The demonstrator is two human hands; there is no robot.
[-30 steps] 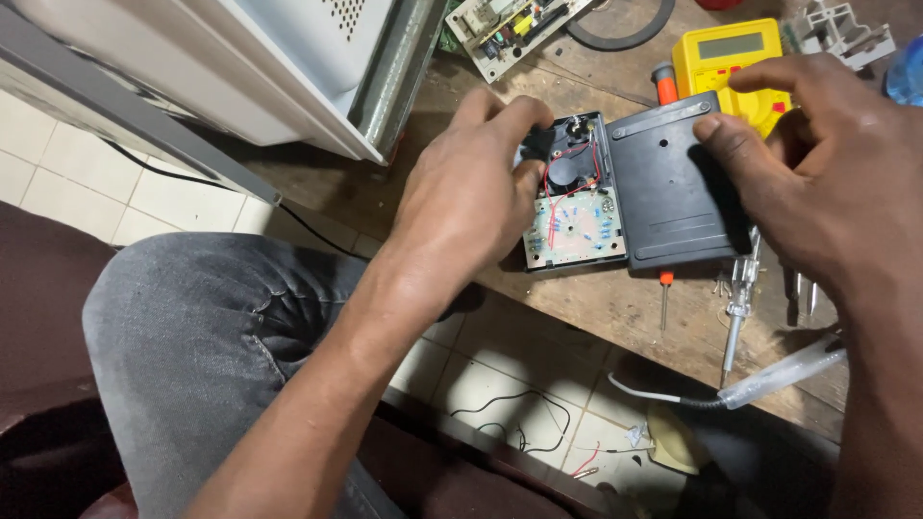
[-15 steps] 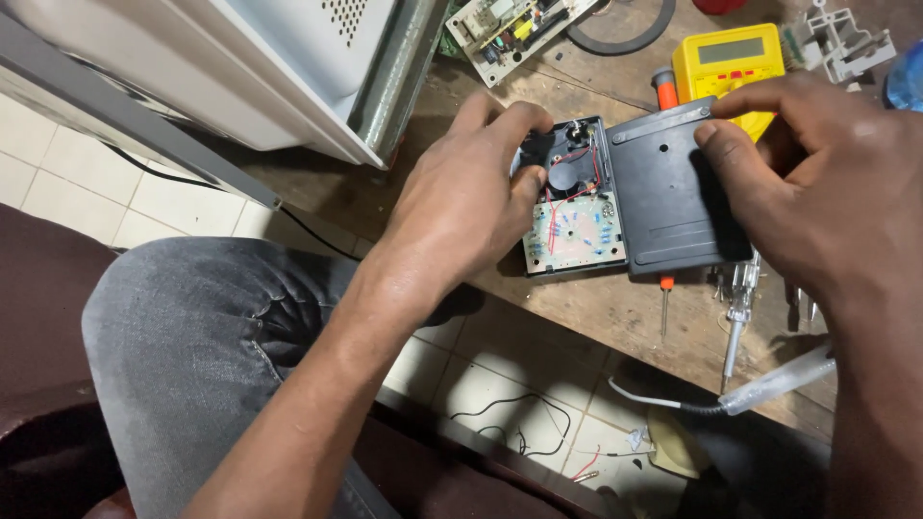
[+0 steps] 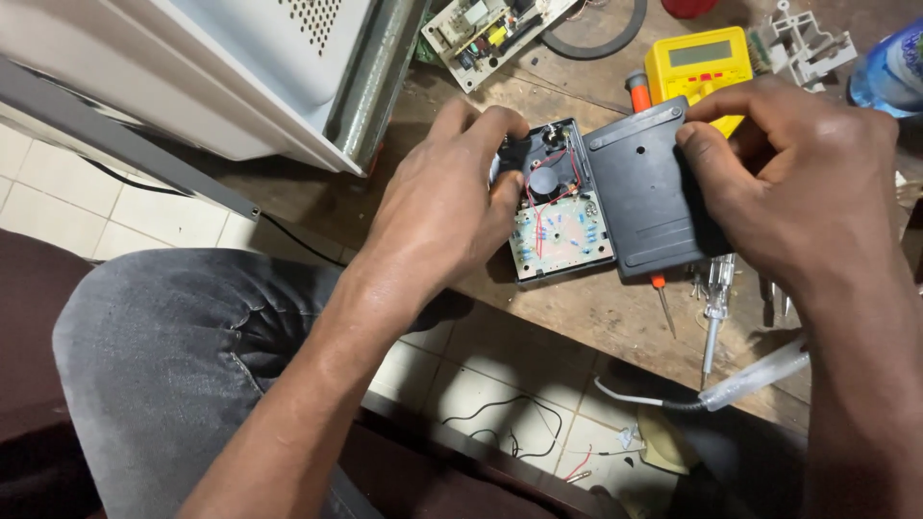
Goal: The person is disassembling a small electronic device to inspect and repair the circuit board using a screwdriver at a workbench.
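An opened grey meter is held over the front edge of a worn wooden bench (image 3: 586, 322). The half with the circuit board (image 3: 562, 231) is gripped by the left hand (image 3: 447, 207), fingers curled over its top-left corner, with its lower corner sitting close to the bench's lip above the tiled floor (image 3: 481, 380). The dark back cover (image 3: 649, 192) is clasped by the right hand (image 3: 798, 183), thumb pressed on its face and fingers hooked over the top edge; the two halves are seen touching along one long side. A yellow multimeter (image 3: 697, 62) is partly overlapped by the cover's far corner. A white appliance casing (image 3: 240, 67) crowds the bench to the left, just beside the left hand. An orange-handled screwdriver (image 3: 659, 288) and other tools (image 3: 716, 298) are wedged under the cover and the right hand, leaving only a narrow bare strip along the front edge.
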